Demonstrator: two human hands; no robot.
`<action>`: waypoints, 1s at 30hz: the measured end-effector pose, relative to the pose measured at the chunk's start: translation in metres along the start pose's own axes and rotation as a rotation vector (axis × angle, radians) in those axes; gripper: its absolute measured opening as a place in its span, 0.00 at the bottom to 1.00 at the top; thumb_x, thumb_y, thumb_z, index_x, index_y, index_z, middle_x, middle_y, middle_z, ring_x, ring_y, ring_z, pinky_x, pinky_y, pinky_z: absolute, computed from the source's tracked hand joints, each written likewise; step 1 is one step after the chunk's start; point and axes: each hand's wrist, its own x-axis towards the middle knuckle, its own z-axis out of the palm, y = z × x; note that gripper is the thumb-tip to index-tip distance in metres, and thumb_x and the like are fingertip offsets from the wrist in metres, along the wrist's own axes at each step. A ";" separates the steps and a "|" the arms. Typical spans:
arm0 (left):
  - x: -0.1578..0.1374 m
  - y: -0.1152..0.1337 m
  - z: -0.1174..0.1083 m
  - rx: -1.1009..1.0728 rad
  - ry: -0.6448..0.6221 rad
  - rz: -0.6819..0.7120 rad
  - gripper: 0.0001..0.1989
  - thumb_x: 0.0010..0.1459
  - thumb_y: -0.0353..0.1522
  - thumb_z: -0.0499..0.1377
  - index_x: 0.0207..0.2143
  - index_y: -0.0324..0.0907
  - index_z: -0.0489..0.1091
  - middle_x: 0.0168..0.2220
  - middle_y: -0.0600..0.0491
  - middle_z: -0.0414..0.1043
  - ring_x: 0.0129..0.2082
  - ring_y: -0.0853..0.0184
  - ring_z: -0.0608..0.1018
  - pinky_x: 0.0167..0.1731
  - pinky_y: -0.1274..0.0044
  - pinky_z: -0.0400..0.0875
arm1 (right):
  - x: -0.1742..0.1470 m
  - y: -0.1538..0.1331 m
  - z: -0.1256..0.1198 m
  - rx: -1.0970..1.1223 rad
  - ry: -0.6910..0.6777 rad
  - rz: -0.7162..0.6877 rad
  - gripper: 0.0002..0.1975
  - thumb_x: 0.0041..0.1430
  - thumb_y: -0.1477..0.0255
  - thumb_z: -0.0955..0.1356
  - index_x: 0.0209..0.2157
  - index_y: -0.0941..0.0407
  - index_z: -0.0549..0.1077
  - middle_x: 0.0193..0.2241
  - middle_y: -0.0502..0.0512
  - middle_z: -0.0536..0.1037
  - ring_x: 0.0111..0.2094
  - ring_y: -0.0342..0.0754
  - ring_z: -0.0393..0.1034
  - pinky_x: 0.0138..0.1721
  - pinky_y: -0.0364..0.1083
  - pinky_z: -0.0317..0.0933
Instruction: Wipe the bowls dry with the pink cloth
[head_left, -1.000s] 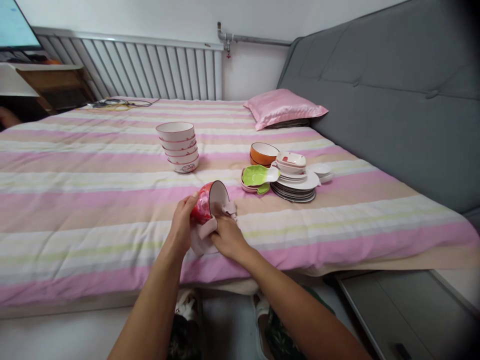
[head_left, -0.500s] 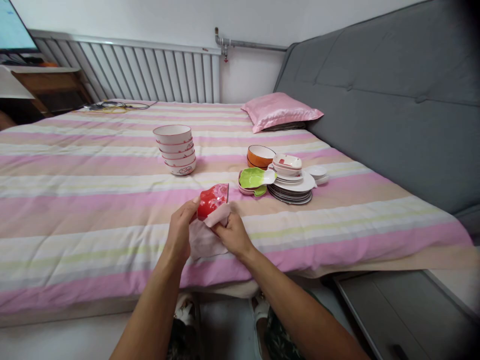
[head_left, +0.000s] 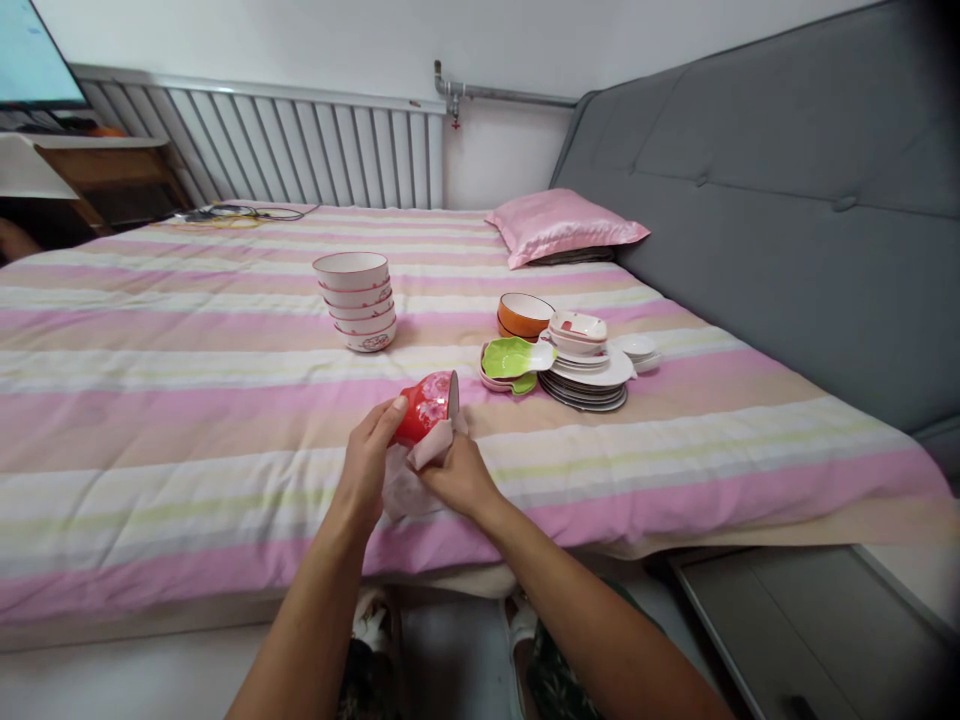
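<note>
A small red bowl with a pink flower pattern is tilted on its side above the bed, its mouth facing right. My left hand is closed on the bowl's base side, thumb on the outer wall. With fingers closed, my right hand grips a pale pink cloth and presses a fold of it against the bowl's rim. Part of the cloth hangs below the bowl, between the hands. The fingertips of my right hand are hidden behind the cloth and bowl.
On the striped bedspread stands a stack of white bowls. To the right are orange bowls, green leaf-shaped dishes and piled plates. A pink pillow lies near the grey headboard.
The red bowl has turned slightly, so more of its inner rim shows. My right hand and the cloth have shifted a little down along the rim. The view has moved slightly.
</note>
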 end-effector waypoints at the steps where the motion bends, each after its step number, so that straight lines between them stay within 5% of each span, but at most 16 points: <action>1: 0.000 0.000 0.000 0.000 0.002 -0.002 0.23 0.47 0.48 0.61 0.37 0.38 0.73 0.29 0.52 0.74 0.33 0.63 0.73 0.35 0.74 0.66 | 0.000 0.000 0.000 -0.048 -0.010 -0.003 0.04 0.44 0.75 0.68 0.27 0.56 0.74 0.27 0.55 0.79 0.29 0.51 0.74 0.30 0.46 0.67; 14: -0.003 0.005 0.001 -0.027 0.015 -0.029 0.21 0.45 0.48 0.62 0.32 0.40 0.73 0.25 0.55 0.72 0.29 0.65 0.72 0.34 0.75 0.65 | -0.002 0.002 0.000 -0.207 -0.014 -0.007 0.03 0.43 0.76 0.68 0.25 0.56 0.72 0.26 0.56 0.78 0.28 0.50 0.72 0.29 0.46 0.64; 24: 0.000 0.001 0.002 -0.002 -0.038 0.026 0.21 0.48 0.47 0.60 0.35 0.40 0.74 0.32 0.52 0.75 0.36 0.64 0.73 0.40 0.74 0.65 | 0.004 -0.005 -0.007 0.428 -0.066 0.006 0.05 0.41 0.73 0.69 0.25 0.58 0.73 0.26 0.51 0.76 0.27 0.45 0.68 0.29 0.43 0.65; 30: -0.003 0.004 0.003 0.019 -0.016 0.018 0.22 0.47 0.48 0.61 0.34 0.39 0.74 0.33 0.51 0.75 0.35 0.63 0.72 0.39 0.74 0.65 | 0.004 -0.003 -0.003 0.499 -0.054 -0.013 0.11 0.42 0.71 0.72 0.32 0.58 0.76 0.31 0.54 0.78 0.32 0.47 0.72 0.36 0.45 0.67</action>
